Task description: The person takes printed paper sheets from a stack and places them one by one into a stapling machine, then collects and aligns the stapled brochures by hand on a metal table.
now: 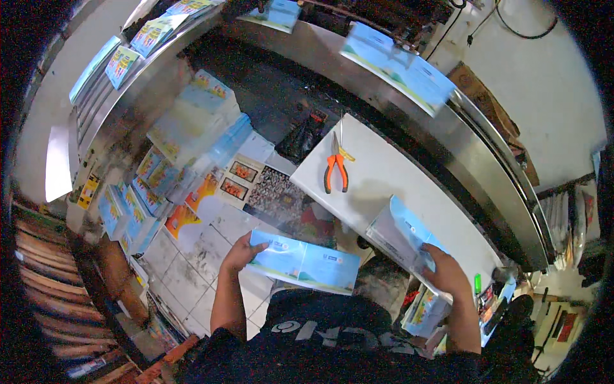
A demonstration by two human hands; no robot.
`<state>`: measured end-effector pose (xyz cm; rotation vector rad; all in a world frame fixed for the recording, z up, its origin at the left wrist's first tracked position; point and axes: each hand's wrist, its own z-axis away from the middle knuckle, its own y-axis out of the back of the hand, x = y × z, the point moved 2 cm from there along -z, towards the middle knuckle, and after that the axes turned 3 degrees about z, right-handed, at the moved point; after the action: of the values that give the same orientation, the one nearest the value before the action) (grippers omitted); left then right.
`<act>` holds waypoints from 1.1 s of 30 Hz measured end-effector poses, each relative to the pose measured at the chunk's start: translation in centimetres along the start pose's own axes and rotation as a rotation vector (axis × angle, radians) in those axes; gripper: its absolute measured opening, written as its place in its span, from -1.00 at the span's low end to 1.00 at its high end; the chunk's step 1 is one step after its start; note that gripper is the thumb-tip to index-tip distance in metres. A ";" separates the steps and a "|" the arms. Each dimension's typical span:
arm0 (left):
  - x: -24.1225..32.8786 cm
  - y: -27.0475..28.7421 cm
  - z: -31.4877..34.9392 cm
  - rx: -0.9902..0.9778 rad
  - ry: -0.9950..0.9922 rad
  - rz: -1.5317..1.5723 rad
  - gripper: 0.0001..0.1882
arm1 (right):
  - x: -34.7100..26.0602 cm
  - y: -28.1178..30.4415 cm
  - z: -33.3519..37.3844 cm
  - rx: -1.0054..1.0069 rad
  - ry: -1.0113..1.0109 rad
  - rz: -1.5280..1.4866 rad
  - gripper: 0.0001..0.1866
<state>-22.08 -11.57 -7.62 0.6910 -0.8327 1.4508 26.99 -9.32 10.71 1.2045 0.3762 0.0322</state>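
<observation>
My left hand (239, 254) is closed on the left end of a light blue printed sheet (307, 264), thumb on top, held out level in front of my body. To the right, my right hand (448, 274) grips a stack of similar blue sheets (400, 233) at the near edge of the white table (384, 163). The stack is tilted, and its far corner stands up from the tabletop. Farther back on that table lie long-nose pliers (336, 169) with orange and black handles.
Behind the table runs a curved metal conveyor (486, 153) carrying blue sheets (398, 67). Piles of printed booklets (131, 211) stand on the tiled floor at left, below another metal rack (105, 96). A black plastic bag (300, 139) sits beyond the table corner. A green marker (477, 283) is at right.
</observation>
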 end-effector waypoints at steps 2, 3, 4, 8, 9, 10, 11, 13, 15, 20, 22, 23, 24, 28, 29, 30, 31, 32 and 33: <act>0.1 -0.2 0.1 0.010 -0.016 -0.014 -0.66 | 0.4 2.6 -1.0 -0.221 -0.204 -0.105 -0.54; -0.2 -0.1 0.2 0.026 -0.013 -0.022 -0.65 | 0.6 4.2 -1.4 -0.150 -0.219 0.008 -0.58; -0.6 0.1 0.1 0.041 -0.011 -0.031 -0.65 | 1.2 5.8 -1.7 -0.076 -0.232 0.121 -0.62; -0.5 0.1 0.2 0.023 -0.009 0.029 -0.62 | 7.8 13.4 -2.9 0.331 -0.369 0.287 -0.65; 0.0 -0.1 0.4 0.035 -0.011 0.003 -0.62 | 7.8 16.3 -3.9 0.461 -0.299 0.243 -0.64; 0.7 -0.3 1.0 0.053 -0.010 -0.024 -0.61 | 7.8 19.2 -5.1 0.584 -0.216 0.204 -0.63; 1.2 -0.4 1.3 0.070 -0.012 -0.051 -0.61 | 9.2 21.1 -6.8 0.741 -0.282 0.229 -0.60; -0.8 0.7 1.2 0.086 -0.016 0.006 -0.62 | 6.7 23.5 -10.9 1.055 -0.153 0.329 -0.54; -1.3 0.8 0.7 0.069 -0.023 0.027 -0.62 | 6.8 23.7 -14.3 1.183 -0.084 0.559 -0.45; 0.7 0.0 1.7 0.109 0.024 0.018 -0.63 | 9.3 14.4 -21.3 0.731 -0.147 0.597 -0.43; -1.2 0.8 1.4 0.105 -0.017 0.035 -0.63 | 6.4 12.1 -19.5 0.676 -0.115 0.571 -0.53; -2.0 1.1 1.5 0.112 -0.033 0.043 -0.63 | 5.4 11.3 -18.7 0.533 -0.197 0.434 -0.57; -1.9 0.9 1.3 0.097 -0.034 0.053 -0.64 | 5.9 10.0 -17.4 0.613 -0.133 0.473 -0.61; -0.7 0.4 2.5 0.098 -0.007 -0.005 -0.66 | 2.4 4.3 -10.3 0.305 -0.167 0.323 -0.57; 0.0 0.3 2.2 0.097 -0.003 -0.046 -0.67 | 3.0 1.8 -6.9 0.309 -0.039 0.226 -0.47; 0.7 0.4 2.3 0.122 0.012 -0.095 -0.67 | -0.6 1.7 -4.5 0.184 -0.108 0.108 -0.31; 1.5 0.0 1.6 0.113 0.020 -0.144 -0.67 | -0.5 -0.4 -2.4 0.043 -0.223 0.201 -0.18; 1.8 -0.7 0.7 0.088 0.026 -0.181 -0.67 | -1.4 -1.9 -0.7 0.085 -0.187 0.238 -0.08; 1.3 -0.8 0.4 0.057 0.026 -0.088 -0.67 | -1.8 -3.4 -0.6 0.063 -0.155 0.304 -0.09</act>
<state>-21.40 -11.21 -6.28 0.7418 -0.7344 1.4058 24.52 -10.48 7.88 1.3085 0.0564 0.1900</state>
